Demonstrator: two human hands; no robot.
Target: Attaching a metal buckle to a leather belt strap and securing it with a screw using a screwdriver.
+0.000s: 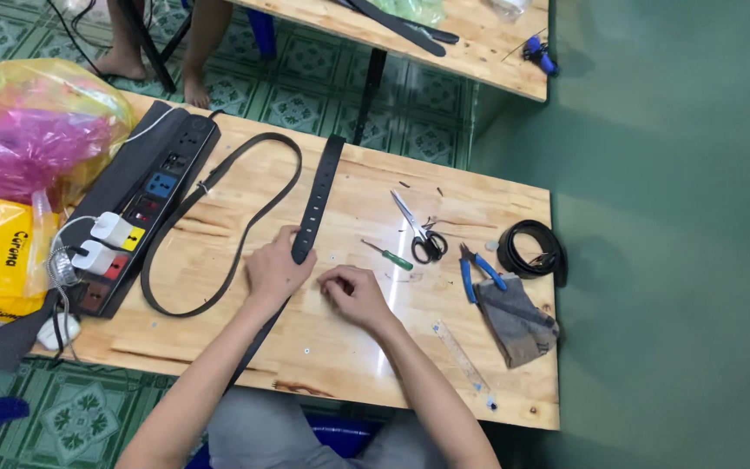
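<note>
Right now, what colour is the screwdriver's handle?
Green, on the screwdriver beside the scissors; head view.

My left hand [275, 269] rests on the belt [314, 200], which runs away across the table [349, 356]. My right hand [353, 293] lies just right of it. Further right: screwdriver [388, 254], scissors [418, 230], pliers [479, 274], then a coiled belt [533, 249] at the edge. Power strip [145, 217] sits far left, bags [28, 165] beyond it.
</note>
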